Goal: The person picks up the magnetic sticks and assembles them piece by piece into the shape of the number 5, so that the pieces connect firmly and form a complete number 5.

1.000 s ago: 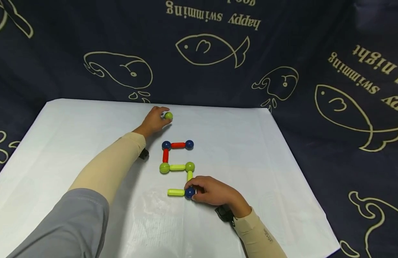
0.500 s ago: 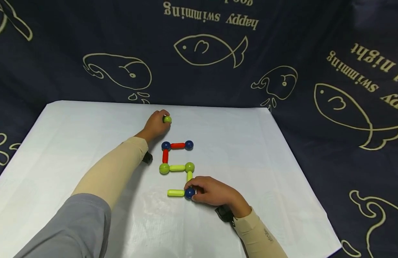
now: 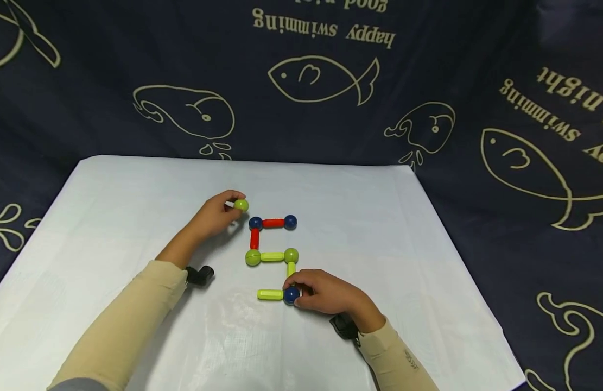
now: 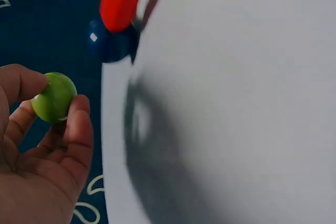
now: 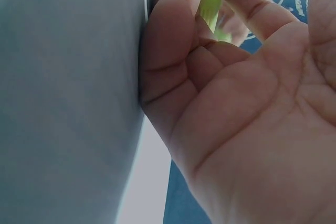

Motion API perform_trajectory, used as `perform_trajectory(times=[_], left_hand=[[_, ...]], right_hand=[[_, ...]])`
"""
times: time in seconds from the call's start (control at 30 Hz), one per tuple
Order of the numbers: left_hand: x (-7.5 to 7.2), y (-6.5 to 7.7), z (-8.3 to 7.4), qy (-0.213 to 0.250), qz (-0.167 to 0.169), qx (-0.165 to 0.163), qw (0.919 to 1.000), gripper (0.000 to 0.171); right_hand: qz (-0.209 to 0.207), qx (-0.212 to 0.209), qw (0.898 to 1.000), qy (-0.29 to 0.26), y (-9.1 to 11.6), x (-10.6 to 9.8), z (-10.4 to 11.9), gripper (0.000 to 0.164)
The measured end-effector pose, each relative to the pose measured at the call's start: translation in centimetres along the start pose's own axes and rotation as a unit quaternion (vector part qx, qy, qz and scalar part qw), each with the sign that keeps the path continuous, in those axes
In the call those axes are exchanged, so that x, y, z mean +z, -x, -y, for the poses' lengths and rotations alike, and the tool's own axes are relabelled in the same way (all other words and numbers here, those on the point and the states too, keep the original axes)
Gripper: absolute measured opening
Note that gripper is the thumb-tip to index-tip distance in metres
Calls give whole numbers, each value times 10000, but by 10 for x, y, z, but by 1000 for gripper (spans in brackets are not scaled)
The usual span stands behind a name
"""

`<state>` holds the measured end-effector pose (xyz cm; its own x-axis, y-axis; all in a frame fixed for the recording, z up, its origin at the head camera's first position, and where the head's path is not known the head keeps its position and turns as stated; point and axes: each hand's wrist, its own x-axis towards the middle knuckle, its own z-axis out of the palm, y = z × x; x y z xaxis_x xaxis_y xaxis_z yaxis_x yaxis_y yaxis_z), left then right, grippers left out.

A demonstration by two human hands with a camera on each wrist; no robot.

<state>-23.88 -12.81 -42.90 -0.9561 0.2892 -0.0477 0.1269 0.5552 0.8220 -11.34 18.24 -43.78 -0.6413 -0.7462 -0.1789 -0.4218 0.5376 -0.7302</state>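
Note:
In the head view, my left hand (image 3: 215,216) pinches a green ball (image 3: 241,205) between thumb and fingers, up and to the left of a figure of balls and rods. The left wrist view shows the same green ball (image 4: 54,98) held at the fingertips. My right hand (image 3: 328,291) grips the dark blue ball (image 3: 291,295) at the figure's near right corner. From that ball a yellow-green rod (image 3: 270,294) runs left, its far end free. Another yellow-green rod (image 3: 291,269), partly behind the fingers, leads up to a green ball (image 3: 291,255).
The figure continues through a yellow-green rod (image 3: 273,256), a green ball (image 3: 253,257), a red rod (image 3: 254,239), a blue ball (image 3: 255,223), a red rod (image 3: 273,223) and a blue ball (image 3: 290,222). A white cloth (image 3: 379,217) covers the table; a dark printed curtain (image 3: 330,130) hangs behind.
My left hand has drawn back from the table's far edge toward me and slightly left, carrying the green ball. My right hand stays on the blue ball; the figure keeps its shape.

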Motion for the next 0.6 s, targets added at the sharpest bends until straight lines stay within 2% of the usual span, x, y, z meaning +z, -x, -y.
perform_trajectory(times=[0.2, 0.33, 0.47, 0.6], left_hand=[[7, 63, -3, 501, -205, -44, 9985, 39], [19, 98, -3, 935, -263, -139, 9952, 36], [34, 121, -3, 1377, -270, -230, 9898, 37], [48, 134, -2, 1399, -259, -246, 9895, 37]], right_hand=[[-4, -60, 10000, 78, 0, 0, 0, 29], [-2, -81, 10000, 41, 0, 0, 0, 29], [-4, -141, 9999, -12, 1, 0, -1, 29], [22, -156, 9999, -1, 0, 0, -2, 29]])
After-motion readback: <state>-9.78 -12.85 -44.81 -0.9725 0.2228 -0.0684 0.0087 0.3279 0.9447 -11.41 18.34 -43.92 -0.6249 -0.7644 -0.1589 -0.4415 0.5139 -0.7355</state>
